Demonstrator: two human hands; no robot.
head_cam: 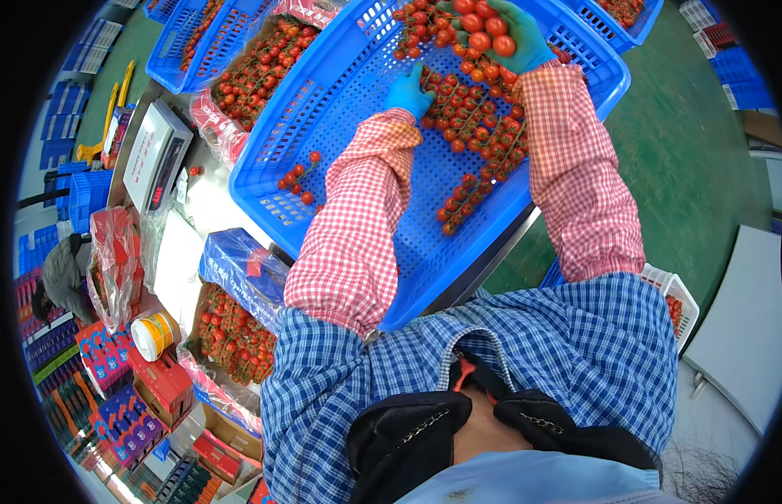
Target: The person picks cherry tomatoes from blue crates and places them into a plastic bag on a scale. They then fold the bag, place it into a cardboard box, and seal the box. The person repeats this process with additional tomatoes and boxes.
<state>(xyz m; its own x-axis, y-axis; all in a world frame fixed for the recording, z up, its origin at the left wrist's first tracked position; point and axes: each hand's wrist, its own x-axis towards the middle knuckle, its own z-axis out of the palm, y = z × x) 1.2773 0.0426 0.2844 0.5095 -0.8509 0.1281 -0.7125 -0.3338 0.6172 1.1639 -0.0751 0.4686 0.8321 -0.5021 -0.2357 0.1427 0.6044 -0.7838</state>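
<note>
My right hand [528, 39], in a blue-green glove, holds a bunch of red cherry tomatoes [482, 28] up over the far end of a blue perforated plastic crate [340, 120]. My left hand [408, 93], gloved in blue, is inside the crate at the left edge of the tomato pile. Its thumb and fingers are spread, with nothing visible between them. Several vines of cherry tomatoes [469, 116] cover the crate's right side. A small sprig of tomatoes [297, 178] lies apart near the crate's left wall.
Left of the crate are a digital scale [157, 154] and an open carton of cherry tomatoes [261, 79]. Nearer me stand another tomato carton [236, 334] and a white-and-yellow tub [152, 335]. A person [66, 274] bends down at the far left. More blue crates [208, 50] hold tomatoes.
</note>
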